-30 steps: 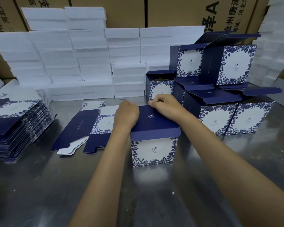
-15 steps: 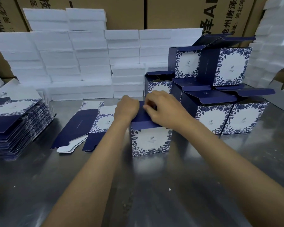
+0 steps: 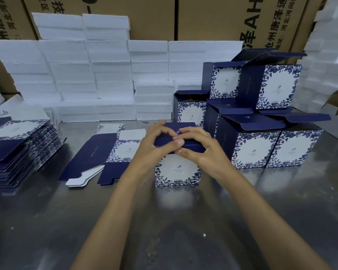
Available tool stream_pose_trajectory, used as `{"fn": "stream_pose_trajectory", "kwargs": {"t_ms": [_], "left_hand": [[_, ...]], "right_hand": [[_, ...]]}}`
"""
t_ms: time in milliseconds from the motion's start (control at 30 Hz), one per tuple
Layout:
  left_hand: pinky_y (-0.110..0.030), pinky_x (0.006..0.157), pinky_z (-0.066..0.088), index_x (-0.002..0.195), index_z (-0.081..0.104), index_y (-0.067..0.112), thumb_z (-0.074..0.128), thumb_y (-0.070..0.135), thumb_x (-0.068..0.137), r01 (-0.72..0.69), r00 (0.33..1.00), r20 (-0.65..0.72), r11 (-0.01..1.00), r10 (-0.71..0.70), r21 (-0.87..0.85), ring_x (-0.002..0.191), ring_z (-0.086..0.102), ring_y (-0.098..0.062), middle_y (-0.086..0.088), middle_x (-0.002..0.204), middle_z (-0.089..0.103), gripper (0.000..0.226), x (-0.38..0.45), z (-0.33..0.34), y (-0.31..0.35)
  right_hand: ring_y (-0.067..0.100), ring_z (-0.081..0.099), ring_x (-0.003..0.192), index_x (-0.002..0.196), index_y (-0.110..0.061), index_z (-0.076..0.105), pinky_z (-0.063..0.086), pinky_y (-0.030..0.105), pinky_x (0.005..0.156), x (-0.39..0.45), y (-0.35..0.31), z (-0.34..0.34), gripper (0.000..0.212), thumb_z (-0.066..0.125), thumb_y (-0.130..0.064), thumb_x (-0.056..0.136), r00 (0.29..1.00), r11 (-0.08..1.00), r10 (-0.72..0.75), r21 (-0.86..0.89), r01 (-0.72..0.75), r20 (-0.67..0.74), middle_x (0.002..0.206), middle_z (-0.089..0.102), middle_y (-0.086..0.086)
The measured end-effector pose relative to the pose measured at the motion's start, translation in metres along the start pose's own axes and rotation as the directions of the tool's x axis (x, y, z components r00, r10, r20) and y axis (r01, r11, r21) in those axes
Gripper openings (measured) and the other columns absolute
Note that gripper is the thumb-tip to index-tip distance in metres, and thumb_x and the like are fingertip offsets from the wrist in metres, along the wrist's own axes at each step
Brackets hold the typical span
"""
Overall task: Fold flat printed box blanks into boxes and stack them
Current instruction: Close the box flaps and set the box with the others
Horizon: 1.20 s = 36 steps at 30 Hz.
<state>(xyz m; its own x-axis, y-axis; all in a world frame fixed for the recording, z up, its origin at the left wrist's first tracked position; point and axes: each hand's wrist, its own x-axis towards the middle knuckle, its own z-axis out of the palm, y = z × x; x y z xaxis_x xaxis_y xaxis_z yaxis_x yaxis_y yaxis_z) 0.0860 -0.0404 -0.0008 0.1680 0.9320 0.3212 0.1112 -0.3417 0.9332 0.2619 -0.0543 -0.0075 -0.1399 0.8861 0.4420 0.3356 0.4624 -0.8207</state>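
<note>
Standing upright on the metal table, the box is gripped at its dark blue top flap by the left hand and the right hand, fingers curled over it. A flat blank lies just left of it, with a blank stack further left. Folded boxes are piled at the right.
</note>
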Motion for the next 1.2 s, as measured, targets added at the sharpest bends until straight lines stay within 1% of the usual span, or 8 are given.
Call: {"fn": "stream_pose_trajectory", "kwargs": {"t_ms": [133,233,433,600,767,900,1033,1200], "left_hand": [[-0.044,0.121,0.026,0.094,0.072,0.029,0.081,0.028,0.072,-0.006,0.999,0.049,0.991,0.013,-0.134,0.142,0.032,0.005,0.023,0.153,0.038,0.025,-0.008,-0.010,-0.011],[-0.045,0.121,0.025,0.091,0.073,0.026,0.087,0.026,0.070,-0.028,0.998,0.056,0.985,0.038,-0.168,0.142,0.030,0.008,0.021,0.153,0.040,0.024,-0.008,-0.016,-0.015],[-0.003,0.093,0.038,0.092,0.075,0.011,0.080,0.016,0.077,-0.086,0.996,-0.031,0.990,0.083,-0.113,0.134,0.039,0.014,0.013,0.151,0.046,0.017,-0.009,-0.013,-0.016],[-0.023,0.105,0.044,0.102,0.077,0.018,0.078,0.009,0.080,-0.039,0.999,0.009,0.984,0.041,-0.173,0.144,0.026,0.008,0.032,0.127,0.058,0.024,-0.011,-0.021,-0.020],[-0.030,0.104,0.048,0.098,0.081,0.024,0.081,0.023,0.069,-0.022,1.000,-0.007,0.981,0.021,-0.192,0.138,0.036,0.010,0.023,0.121,0.060,0.028,-0.010,-0.022,-0.020],[-0.017,0.081,0.053,0.103,0.079,0.023,0.079,0.022,0.072,-0.011,1.000,0.003,0.978,0.012,-0.210,0.138,0.048,-0.018,-0.005,0.134,0.065,0.030,-0.012,-0.024,-0.020],[-0.013,0.077,0.052,0.098,0.079,0.024,0.077,0.017,0.075,-0.043,0.999,-0.019,0.981,0.040,-0.191,0.128,0.056,-0.005,0.008,0.118,0.073,0.024,-0.012,-0.023,-0.018],[-0.020,0.097,0.050,0.132,0.059,0.032,0.065,0.014,0.095,-0.014,1.000,-0.006,0.993,0.013,-0.114,0.126,0.053,0.007,0.012,0.134,0.061,0.043,-0.020,-0.012,-0.017]], "right_hand": [[0.006,0.052,0.129,0.100,-0.025,0.076,0.039,0.039,0.115,0.001,0.000,0.000,0.021,0.082,-0.014,0.083,0.999,0.991,0.031,0.126,-0.034,0.023,0.130,0.059,-0.010],[0.011,0.052,0.132,0.097,-0.022,0.076,0.037,0.048,0.117,0.002,0.002,-0.001,0.019,0.080,-0.009,0.084,0.999,0.982,0.018,0.187,-0.025,0.038,0.132,0.059,-0.006],[0.003,0.052,0.131,0.092,-0.018,0.078,0.035,0.045,0.118,0.004,0.005,0.004,0.014,0.079,-0.007,0.084,1.000,0.981,0.003,0.196,-0.001,-0.008,0.132,0.063,-0.007],[-0.004,0.036,0.143,0.110,-0.021,0.078,0.027,0.041,0.124,0.001,0.008,-0.012,0.023,0.074,-0.010,0.089,0.997,0.989,0.012,0.147,-0.023,0.078,0.144,0.056,-0.018],[-0.006,0.032,0.145,0.117,-0.021,0.076,0.023,0.034,0.125,0.002,0.008,-0.018,0.027,0.071,-0.011,0.092,0.995,0.999,0.006,0.052,-0.012,0.104,0.140,0.061,-0.018],[-0.007,0.027,0.147,0.123,-0.020,0.073,0.021,0.035,0.126,0.001,0.006,-0.025,0.030,0.067,-0.009,0.095,0.988,0.996,0.022,0.077,-0.034,0.154,0.147,0.054,-0.017],[-0.003,0.029,0.147,0.123,-0.019,0.073,0.024,0.028,0.123,0.003,-0.002,-0.025,0.031,0.066,-0.006,0.096,0.987,1.000,0.021,0.009,-0.022,0.159,0.148,0.054,-0.010],[0.005,0.027,0.150,0.138,-0.041,0.058,0.032,0.021,0.116,-0.017,0.003,-0.011,0.046,0.056,-0.012,0.102,0.991,0.986,0.103,-0.126,-0.114,-0.087,0.165,0.029,-0.004]]}}
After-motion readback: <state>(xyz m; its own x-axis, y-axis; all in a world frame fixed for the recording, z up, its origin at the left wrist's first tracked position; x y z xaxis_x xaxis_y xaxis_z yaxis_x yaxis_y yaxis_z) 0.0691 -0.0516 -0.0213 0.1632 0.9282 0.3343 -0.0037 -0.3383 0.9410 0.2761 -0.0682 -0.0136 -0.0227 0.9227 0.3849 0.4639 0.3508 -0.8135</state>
